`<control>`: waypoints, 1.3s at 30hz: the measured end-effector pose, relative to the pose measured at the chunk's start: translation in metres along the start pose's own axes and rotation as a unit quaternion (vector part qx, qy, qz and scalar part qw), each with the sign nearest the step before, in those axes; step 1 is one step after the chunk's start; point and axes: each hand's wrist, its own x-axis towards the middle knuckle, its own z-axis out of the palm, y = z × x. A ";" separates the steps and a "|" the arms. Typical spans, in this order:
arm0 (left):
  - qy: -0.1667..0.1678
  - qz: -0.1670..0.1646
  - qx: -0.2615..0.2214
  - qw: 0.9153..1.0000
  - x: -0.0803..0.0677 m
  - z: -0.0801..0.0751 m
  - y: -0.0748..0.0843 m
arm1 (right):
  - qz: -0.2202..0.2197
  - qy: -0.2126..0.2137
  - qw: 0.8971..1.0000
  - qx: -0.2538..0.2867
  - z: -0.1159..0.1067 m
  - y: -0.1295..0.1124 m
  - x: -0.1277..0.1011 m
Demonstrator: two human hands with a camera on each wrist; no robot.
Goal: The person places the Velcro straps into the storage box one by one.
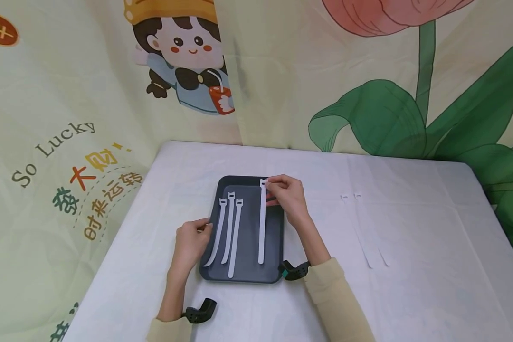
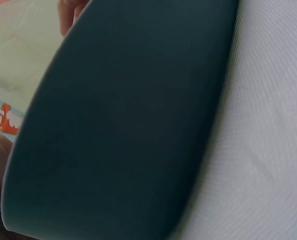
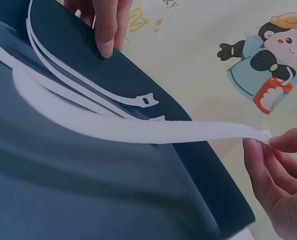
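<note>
Right hand pinches a white strap; left hand grips the tray edge.

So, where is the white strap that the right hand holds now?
In the head view the white strap lies along the right side of the dark tray, apart from three others; the right hand pinches its far end.

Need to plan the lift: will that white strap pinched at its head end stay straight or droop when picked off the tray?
Probably droops: in the right wrist view the strap already sags in a curve away from the right hand. It looks thin and flat, so likely very light. Its tail may drag across the tray rather than lift clean.
</note>
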 end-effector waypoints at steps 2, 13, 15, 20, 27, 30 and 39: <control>0.001 0.000 0.000 1.000 0.000 0.000 0.000 | 0.001 -0.001 1.000 -0.003 0.003 0.002 0.001; 0.001 -0.004 0.004 1.000 0.000 -0.001 -0.001 | 0.007 -0.016 1.000 0.000 0.016 0.012 0.004; 0.002 -0.004 0.003 1.000 0.000 -0.001 -0.002 | 0.005 -0.018 1.000 -0.003 0.018 0.013 0.004; 0.002 -0.002 -0.001 1.000 0.001 0.001 -0.002 | 0.009 -0.014 1.000 -0.021 0.023 0.016 0.004; 0.003 -0.007 0.004 1.000 0.001 0.000 -0.002 | 0.015 -0.029 0.999 -0.015 0.029 0.024 0.004; 0.003 -0.005 0.003 1.000 0.000 0.000 -0.002 | 0.015 -0.032 0.999 -0.016 0.031 0.027 0.004; 0.003 -0.004 0.001 1.000 0.000 0.000 -0.001 | 0.029 -0.055 0.997 -0.044 0.035 0.036 0.005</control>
